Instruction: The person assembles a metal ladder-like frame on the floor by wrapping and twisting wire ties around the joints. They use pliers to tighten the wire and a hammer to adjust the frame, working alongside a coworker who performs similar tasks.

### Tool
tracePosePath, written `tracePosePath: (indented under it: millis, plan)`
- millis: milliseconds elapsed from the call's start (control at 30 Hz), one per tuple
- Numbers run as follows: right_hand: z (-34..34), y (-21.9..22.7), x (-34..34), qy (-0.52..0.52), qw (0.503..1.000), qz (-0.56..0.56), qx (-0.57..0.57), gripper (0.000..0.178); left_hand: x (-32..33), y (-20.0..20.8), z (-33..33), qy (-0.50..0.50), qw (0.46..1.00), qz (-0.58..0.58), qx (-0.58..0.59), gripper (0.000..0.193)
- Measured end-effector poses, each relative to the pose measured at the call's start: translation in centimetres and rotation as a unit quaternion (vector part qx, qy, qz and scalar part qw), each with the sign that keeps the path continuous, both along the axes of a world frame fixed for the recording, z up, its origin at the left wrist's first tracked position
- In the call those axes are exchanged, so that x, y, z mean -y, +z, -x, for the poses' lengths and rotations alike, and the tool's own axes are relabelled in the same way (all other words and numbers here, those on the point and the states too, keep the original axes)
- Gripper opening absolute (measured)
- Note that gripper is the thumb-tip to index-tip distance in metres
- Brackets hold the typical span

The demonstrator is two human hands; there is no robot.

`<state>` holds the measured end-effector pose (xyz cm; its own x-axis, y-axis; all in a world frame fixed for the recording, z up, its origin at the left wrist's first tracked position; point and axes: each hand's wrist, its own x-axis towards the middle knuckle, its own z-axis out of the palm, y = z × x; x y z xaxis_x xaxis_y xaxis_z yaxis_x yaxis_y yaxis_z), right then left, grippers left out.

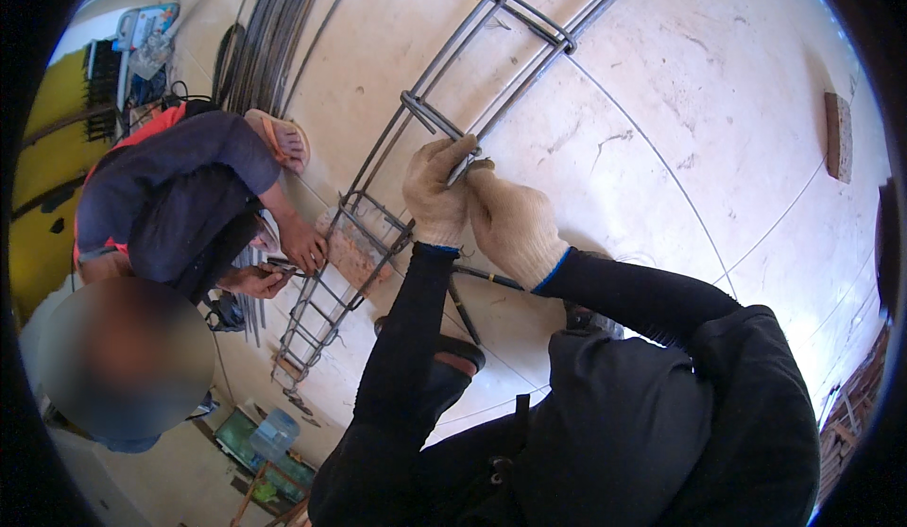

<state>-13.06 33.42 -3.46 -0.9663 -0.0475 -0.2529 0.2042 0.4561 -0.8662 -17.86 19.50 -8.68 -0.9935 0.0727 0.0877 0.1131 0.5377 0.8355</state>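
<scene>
Centre of frame: the left hand (435, 192) and right hand (513, 223), both gloved, are closed together around a rod of the rebar cage (529, 41), which curves from upper centre down to lower left. The left fingers wrap a stirrup (430, 113); the right fist touches the left. At left, a co-worker (179, 206) grips the cage's lower end beside a brick (351, 248). Bare floor (718, 102) lies open at right, up to a block (837, 136) near the rim.
</scene>
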Motion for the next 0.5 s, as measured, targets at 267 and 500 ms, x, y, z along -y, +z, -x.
tracePosePath:
  millis: [267,500]
  plan:
    - [0.7,-0.1,-1.8,0.049,0.996,0.002,-0.078,0.020,0.7,0.5,0.2,-0.071,0.991,0.058,-0.102,0.040]
    - [0.3,0.0,-1.6,0.058,0.998,0.004,-0.038,0.025,1.1,1.3,0.4,-0.107,0.985,0.092,-0.095,0.034]
